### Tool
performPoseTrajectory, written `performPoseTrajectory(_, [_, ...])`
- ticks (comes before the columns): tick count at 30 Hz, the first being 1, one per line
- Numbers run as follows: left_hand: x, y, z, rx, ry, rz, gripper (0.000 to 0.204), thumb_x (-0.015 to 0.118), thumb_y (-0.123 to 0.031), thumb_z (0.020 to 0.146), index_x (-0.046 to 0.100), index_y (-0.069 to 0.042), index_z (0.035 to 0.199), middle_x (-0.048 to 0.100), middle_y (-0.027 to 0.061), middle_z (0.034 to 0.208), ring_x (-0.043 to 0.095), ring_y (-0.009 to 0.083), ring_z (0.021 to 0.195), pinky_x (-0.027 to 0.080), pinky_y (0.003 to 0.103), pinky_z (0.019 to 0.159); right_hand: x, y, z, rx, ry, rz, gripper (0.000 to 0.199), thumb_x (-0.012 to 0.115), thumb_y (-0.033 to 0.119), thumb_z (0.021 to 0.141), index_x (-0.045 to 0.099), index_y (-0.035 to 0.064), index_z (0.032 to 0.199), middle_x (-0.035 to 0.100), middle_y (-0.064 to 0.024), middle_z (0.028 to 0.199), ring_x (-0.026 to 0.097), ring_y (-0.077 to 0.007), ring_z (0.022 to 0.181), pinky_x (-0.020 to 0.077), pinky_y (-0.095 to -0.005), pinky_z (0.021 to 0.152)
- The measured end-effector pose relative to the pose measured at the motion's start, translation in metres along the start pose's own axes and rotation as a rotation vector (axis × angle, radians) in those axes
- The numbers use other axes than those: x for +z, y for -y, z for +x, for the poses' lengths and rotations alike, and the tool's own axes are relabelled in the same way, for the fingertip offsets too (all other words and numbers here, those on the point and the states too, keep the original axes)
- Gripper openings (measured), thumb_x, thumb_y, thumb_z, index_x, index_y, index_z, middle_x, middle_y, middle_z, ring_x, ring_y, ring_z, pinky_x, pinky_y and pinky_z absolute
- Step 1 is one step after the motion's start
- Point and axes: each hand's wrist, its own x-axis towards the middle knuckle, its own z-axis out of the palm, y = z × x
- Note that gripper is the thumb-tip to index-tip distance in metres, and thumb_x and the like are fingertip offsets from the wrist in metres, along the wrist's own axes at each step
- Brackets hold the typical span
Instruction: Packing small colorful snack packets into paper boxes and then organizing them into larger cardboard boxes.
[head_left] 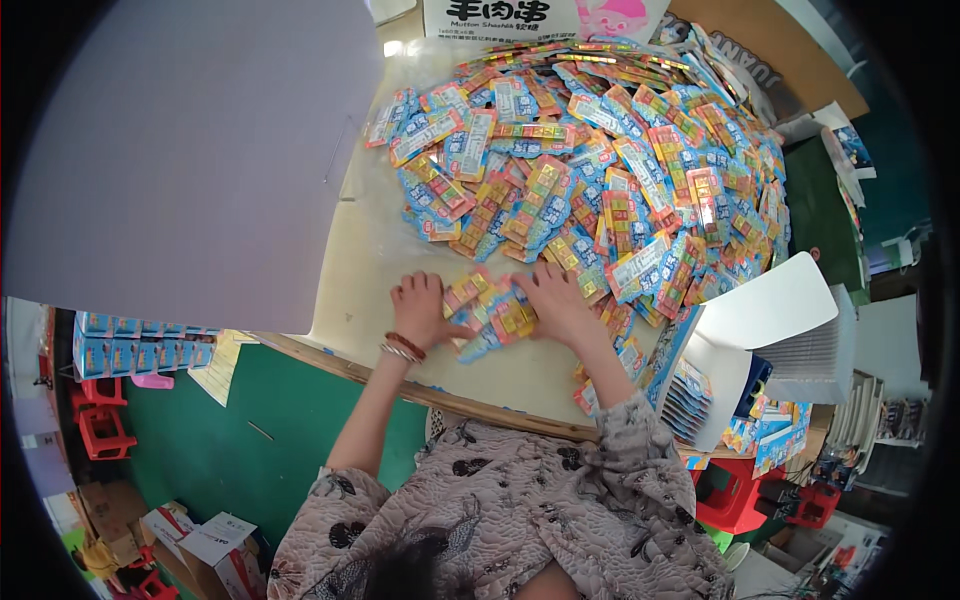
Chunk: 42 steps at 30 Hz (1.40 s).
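Just in front of me, a few overlapping candy blister packs [492, 316] with blue, pink and yellow printing lie between my two hands, slightly blurred. My left hand [420, 312], with bracelets at the wrist, is at their left side. Its fingers are spread and the thumb reaches to the packs' lower left edge. At their right end, my right hand [562, 305] has its fingers over the edge and grips them; its underside is hidden. Beyond the hands spreads a big heap of similar packs [545, 195], some face up and some showing their pale backs.
A printed white carton [550, 18] stands behind the heap. To the right, an open white box [692, 400] holds a row of packs, near stacked white card [800, 345]. A large grey panel [190, 160] covers the left. Red stools [104, 430] stand on the green floor.
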Motion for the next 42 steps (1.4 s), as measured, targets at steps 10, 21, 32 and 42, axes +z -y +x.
performPoseTrajectory(10, [0.009, -0.057, -0.036, -0.223, 0.086, -0.502, 0.082, 0.089, -0.034, 0.053, 0.042, 0.002, 0.110, 0.063, 0.0181, 0.083, 0.063, 0.0351, 0.076, 0.050, 0.042, 0.066, 0.000, 0.001, -0.063, 0.193, -0.246, 0.221, 0.087, 0.088, 0.026, 0.051, 0.042, 0.0047, 0.121, 0.049, -0.0134, 0.119, 0.047, -0.0303, 0.114, 0.0324, -0.0426, 0.096])
performPoseTrajectory(21, [0.003, -0.059, -0.061, -0.366, 0.206, -1.018, 0.048, 0.085, -0.023, 0.063, 0.061, 0.003, 0.096, 0.066, 0.0060, 0.078, 0.060, 0.0102, 0.059, 0.050, 0.027, 0.050, 0.043, 0.032, -0.070, 0.673, -0.510, 1.919, 0.022, 0.064, 0.010, 0.087, 0.059, 0.0010, 0.106, 0.063, 0.0003, 0.090, 0.058, -0.0096, 0.076, 0.0478, -0.0240, 0.071])
performPoseTrajectory(32, [-0.017, -0.055, -0.093, -0.556, 0.121, -1.298, 0.027, 0.070, -0.014, 0.083, 0.053, -0.002, 0.100, 0.061, 0.0009, 0.079, 0.055, 0.0057, 0.057, 0.044, 0.020, 0.042, 0.051, 0.078, -0.075, 0.608, -0.478, 1.835, 0.035, 0.070, 0.005, 0.082, 0.052, 0.0004, 0.111, 0.061, -0.0063, 0.104, 0.059, -0.0117, 0.090, 0.0476, -0.0253, 0.078])
performPoseTrajectory(42, [-0.008, -0.068, -0.092, -0.690, 0.085, -1.778, 0.019, 0.052, -0.019, 0.097, 0.047, -0.005, 0.109, 0.056, 0.0016, 0.099, 0.056, 0.0077, 0.082, 0.048, 0.023, 0.071, 0.069, 0.023, -0.049, 0.543, -0.403, 1.304, 0.027, 0.055, 0.021, 0.094, 0.056, 0.0022, 0.114, 0.061, -0.0003, 0.100, 0.052, -0.0084, 0.093, 0.0423, -0.0241, 0.083])
